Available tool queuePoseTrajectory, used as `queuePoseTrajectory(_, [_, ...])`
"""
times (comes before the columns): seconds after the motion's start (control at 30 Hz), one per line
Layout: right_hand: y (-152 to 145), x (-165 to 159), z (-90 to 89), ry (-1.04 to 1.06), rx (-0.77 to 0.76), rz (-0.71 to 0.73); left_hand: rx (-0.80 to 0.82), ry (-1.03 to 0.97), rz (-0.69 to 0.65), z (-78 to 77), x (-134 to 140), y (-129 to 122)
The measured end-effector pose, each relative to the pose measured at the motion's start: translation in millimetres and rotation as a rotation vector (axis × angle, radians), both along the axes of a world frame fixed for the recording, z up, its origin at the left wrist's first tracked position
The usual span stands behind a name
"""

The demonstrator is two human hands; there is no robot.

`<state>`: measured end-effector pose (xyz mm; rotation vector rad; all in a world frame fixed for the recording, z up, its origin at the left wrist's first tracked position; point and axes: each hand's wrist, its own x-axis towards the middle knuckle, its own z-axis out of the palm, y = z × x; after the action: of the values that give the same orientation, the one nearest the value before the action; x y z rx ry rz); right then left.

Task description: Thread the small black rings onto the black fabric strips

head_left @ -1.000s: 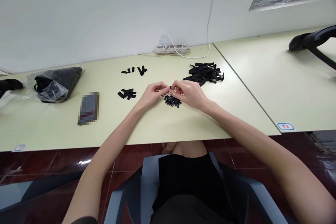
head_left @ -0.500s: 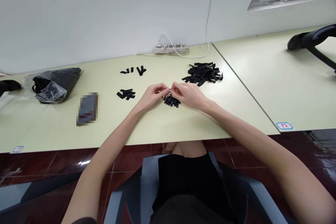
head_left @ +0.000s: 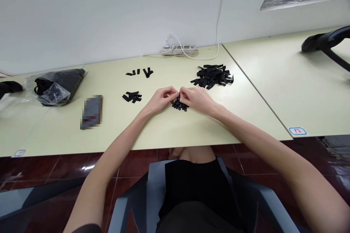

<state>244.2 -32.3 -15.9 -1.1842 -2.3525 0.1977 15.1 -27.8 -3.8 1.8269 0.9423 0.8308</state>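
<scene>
Rings [head_left: 180, 105] under fingertips | left hand [head_left: 161, 99], right hand [head_left: 195, 99] | both grips pinched; contents unclear

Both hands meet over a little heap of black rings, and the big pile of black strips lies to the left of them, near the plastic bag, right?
Not quite. In the head view the big pile of black strips lies to the right of the hands, behind the right hand. The rest holds.

power strip [head_left: 179, 48] at 12 o'clock against the wall, white cable [head_left: 218, 14] running up | plastic bag [head_left: 56, 85] of black goods at 9 o'clock | blurred grey block [head_left: 92, 111] just right of it | black chair arm [head_left: 325, 42] at 2 o'clock on the neighbouring table [head_left: 287, 80]
</scene>
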Motion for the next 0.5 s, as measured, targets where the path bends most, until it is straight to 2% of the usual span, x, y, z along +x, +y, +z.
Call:
queuePoseTrajectory(0.3, [-0.4, -0.8, -0.5, 0.015, 0.008, -0.002, 0.013, 0.016, -0.013, -0.5, -0.4, -0.5])
queuePoseTrajectory(0.5, [-0.2, -1.7, -4.7, 0.189, -0.043, 0.032, 0.018, 0.027, -0.016, -4.4, -1.8, 2.4])
